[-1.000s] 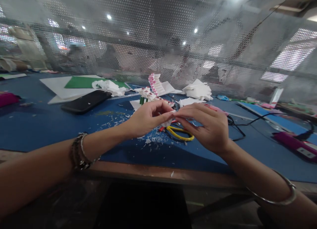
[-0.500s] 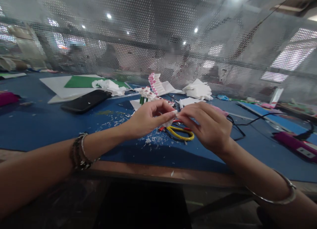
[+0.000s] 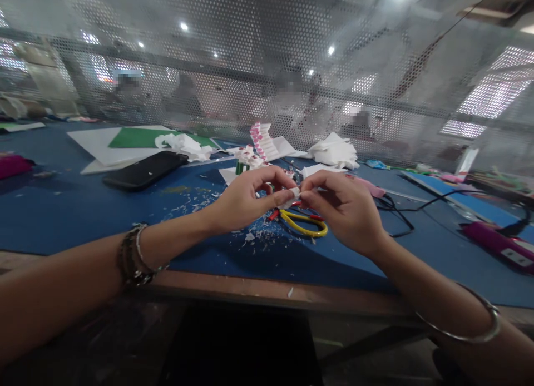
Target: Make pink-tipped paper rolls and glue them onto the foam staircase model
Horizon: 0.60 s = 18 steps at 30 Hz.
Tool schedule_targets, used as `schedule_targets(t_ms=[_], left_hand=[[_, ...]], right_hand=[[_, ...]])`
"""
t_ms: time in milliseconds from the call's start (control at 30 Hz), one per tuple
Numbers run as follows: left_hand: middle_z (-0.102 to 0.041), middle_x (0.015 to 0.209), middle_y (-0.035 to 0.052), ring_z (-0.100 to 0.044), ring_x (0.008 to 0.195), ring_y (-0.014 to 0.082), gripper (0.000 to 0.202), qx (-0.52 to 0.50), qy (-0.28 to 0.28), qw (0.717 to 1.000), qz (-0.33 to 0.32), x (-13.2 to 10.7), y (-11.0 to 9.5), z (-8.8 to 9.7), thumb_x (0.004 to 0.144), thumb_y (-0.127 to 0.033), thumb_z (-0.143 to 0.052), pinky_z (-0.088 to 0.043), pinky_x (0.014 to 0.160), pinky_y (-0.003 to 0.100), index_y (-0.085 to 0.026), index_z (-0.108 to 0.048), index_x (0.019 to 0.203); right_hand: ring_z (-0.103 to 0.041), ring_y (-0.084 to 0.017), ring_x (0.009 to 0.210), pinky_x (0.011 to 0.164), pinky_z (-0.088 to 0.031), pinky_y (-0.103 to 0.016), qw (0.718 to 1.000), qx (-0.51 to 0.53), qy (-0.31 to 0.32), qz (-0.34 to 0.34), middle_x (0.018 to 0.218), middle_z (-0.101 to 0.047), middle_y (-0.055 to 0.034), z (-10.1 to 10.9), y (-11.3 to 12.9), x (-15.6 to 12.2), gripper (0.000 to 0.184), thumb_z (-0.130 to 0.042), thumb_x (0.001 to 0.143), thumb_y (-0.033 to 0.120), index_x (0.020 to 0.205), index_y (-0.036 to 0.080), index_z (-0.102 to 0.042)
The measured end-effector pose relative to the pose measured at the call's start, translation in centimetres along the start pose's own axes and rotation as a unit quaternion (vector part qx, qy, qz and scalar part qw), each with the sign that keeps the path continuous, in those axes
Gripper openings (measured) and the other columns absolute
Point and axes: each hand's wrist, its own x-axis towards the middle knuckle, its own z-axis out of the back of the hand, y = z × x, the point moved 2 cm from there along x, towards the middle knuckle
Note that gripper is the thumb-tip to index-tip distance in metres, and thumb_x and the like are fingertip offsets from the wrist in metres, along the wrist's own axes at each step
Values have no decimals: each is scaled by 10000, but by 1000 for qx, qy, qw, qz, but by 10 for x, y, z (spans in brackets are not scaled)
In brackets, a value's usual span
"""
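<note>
My left hand [image 3: 250, 199] pinches a small white piece of paper [image 3: 295, 192] between thumb and fingers. From the other side my right hand [image 3: 348, 208] pinches the same paper with its thumb and fingertips. Most of the paper's shape is hidden by the fingers. Below the hands lie scissors with yellow and red handles [image 3: 306, 227], amid scattered white paper scraps [image 3: 249, 237]. Just behind stand small white flower-like pieces with reddish spots [image 3: 249, 155] on green stems. A pink tool [image 3: 371, 188] with a black cord is partly covered by my right hand.
A black phone [image 3: 146, 170] lies left, near white and green sheets [image 3: 137, 138] and crumpled white paper [image 3: 186, 146]. Farther back are a pink-edged pleated strip [image 3: 261, 142] and a white paper stack [image 3: 334, 151]. A purple power strip [image 3: 496, 247] sits right. Perforated metal screens off the far side.
My right hand has turned slightly and its fingers have shifted on the paper, so more white shows between the hands. My left hand stays nearly in place.
</note>
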Motion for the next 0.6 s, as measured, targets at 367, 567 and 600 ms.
schedule_targets(t_ms=[367, 567, 600], left_hand=[[-606, 867, 50, -542, 797, 134, 85, -11, -5, 999, -38, -1, 1, 0, 734, -231, -562, -438, 704, 247, -167, -611, 762], [-604, 857, 61, -547, 779, 131, 99, -24, -36, 998, -49, -5, -4, -4, 745, -200, -544, -457, 657, 237, -158, -633, 759], [-606, 857, 63, -550, 779, 132, 106, -21, -42, 997, -53, -6, -6, -5, 745, -207, -545, -463, 650, 235, -155, -635, 760]], right_hand=[[-503, -59, 561, 511, -418, -173, 993, 109, -20, -50, 628, -536, 30, -4, -1, -1, 122, -597, 714, 232, 666, 172, -503], [-540, -53, 579, 519, -450, -156, 991, 117, -59, -34, 661, -552, 32, -5, 3, -5, 99, -572, 736, 198, 688, 177, -488], [-544, -50, 576, 511, -451, -149, 991, 118, -65, -30, 664, -554, 33, -5, 3, -5, 100, -574, 735, 192, 689, 178, -487]])
